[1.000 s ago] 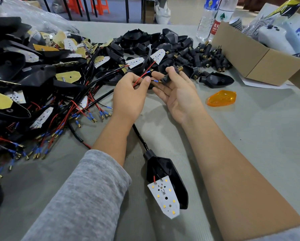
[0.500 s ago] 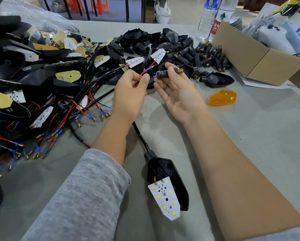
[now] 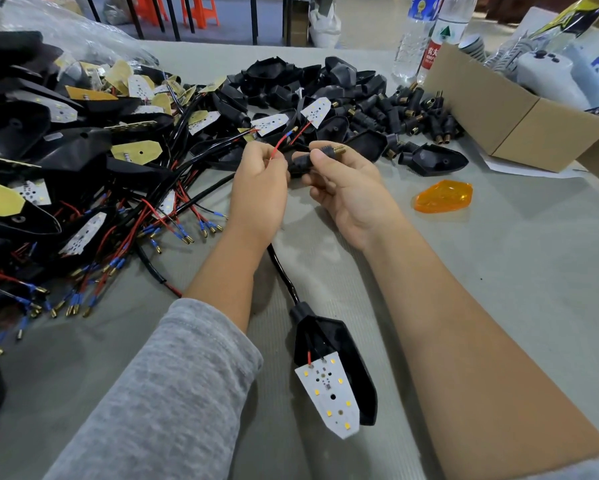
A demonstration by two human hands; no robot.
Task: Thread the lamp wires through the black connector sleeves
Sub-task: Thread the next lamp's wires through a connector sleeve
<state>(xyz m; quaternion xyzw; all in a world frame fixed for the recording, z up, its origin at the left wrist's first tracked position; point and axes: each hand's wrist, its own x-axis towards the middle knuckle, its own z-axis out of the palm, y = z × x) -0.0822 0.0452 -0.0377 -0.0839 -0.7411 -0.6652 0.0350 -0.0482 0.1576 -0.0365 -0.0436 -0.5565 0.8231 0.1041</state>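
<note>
Pinching a thin red wire (image 3: 280,144), the left hand (image 3: 258,188) has thumb and forefinger pressed together on it; the wire arcs up from the fingertips to a blue-sleeved brass terminal. Right hand (image 3: 346,188) grips a black connector sleeve (image 3: 301,164), fingers curled round it, palm turned up. Sleeve: short, ribbed black plastic, brass threaded stud (image 3: 339,150) projecting from the end behind the right thumb. Its other end faces the left fingertips, just beside them; whether a wire has entered the bore is hard to tell, fingers cover it. Black cable (image 3: 282,271) runs from under the left wrist down to a lamp housing (image 3: 339,358) lying on the grey table (image 3: 499,289), nearer the person than the sleeve. Housing black, pointed, with a white LED board (image 3: 329,396) tipped out of it. Right of the sleeve, an orange lens (image 3: 443,200). Beyond the sleeve, a heap of loose sleeves (image 3: 416,116).
</note>
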